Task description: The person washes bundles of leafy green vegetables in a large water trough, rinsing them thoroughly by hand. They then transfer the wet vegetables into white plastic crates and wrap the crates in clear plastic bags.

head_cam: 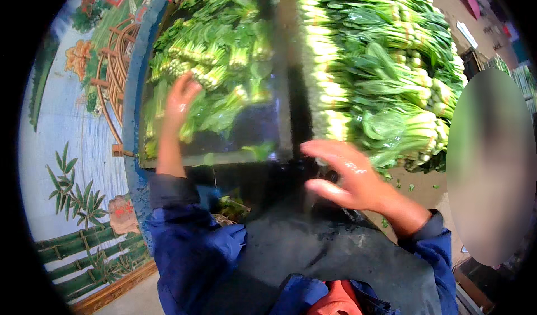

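Observation:
My left hand (182, 95), blurred, reaches over a water-filled tank (285, 126). Its fingertips are by the pale stem ends of a leafy green bundle (212, 76); whether they grip it cannot be made out. Several bundles of bok choy-like greens (239, 57) lie wet in the tank, some under the water. To the right, my right hand (352, 176) is held with thumb and fingers apart and nothing between them. It is just below a large stack of tied green bundles (377, 84), stems facing outward in rows.
A painted wall (92, 181) with raised bamboo and a bridge runs along the left, beside the tank's blue edge (140, 63). A dark apron (319, 252) covers my front. Leaf scraps (411, 187) lie on the floor at right, near a blurred-out area.

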The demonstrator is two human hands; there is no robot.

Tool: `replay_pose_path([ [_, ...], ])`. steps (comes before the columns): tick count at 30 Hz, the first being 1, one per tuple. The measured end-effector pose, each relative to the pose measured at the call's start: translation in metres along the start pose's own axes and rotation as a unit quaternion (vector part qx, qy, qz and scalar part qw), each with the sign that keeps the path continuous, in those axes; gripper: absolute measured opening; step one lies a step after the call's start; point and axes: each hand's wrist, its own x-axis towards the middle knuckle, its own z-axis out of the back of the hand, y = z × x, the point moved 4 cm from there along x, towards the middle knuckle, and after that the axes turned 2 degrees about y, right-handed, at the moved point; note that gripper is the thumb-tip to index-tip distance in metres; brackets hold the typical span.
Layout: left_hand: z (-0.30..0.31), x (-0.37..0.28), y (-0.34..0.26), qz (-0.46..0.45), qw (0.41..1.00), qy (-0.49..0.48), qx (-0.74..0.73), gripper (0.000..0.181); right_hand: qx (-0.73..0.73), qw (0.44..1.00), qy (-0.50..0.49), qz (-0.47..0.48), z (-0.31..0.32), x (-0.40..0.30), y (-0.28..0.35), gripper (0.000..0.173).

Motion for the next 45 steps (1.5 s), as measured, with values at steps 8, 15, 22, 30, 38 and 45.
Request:
replay_pose_path([
  [8, -0.151, 0.015, 0.149, -0.061, 0.935, 0.095, 0.336, 0.113, -0.049, 0.948, -0.093, -0.299, -0.234, 0.137, -0.18, 0.07],
  [15, -0.149, 0.009, 0.217, -0.187, 0.894, 0.134, 0.386, 0.106, -0.287, 0.866, -0.055, -0.405, -0.287, 0.234, -0.273, 0.089],
  [22, -0.094, -0.039, 0.223, -0.262, 0.868, 0.226, 0.357, 0.112, -0.275, 0.836, -0.059, -0.471, -0.358, 0.186, -0.313, 0.114],
  [30, -0.09, -0.037, 0.25, -0.172, 0.895, 0.321, 0.256, 0.11, 0.103, 0.704, 0.267, -0.651, -0.334, 0.182, -0.293, 0.09],
  [38, -0.078, -0.04, 0.309, 0.063, 0.95, 0.281, -0.123, 0.114, 0.043, 0.884, 0.247, -0.394, -0.299, 0.219, -0.241, 0.097],
  [45, -0.069, -0.037, 0.315, 0.267, 0.909, 0.21, -0.241, 0.112, 0.361, 0.796, 0.112, -0.473, -0.391, 0.173, -0.317, 0.061],
])
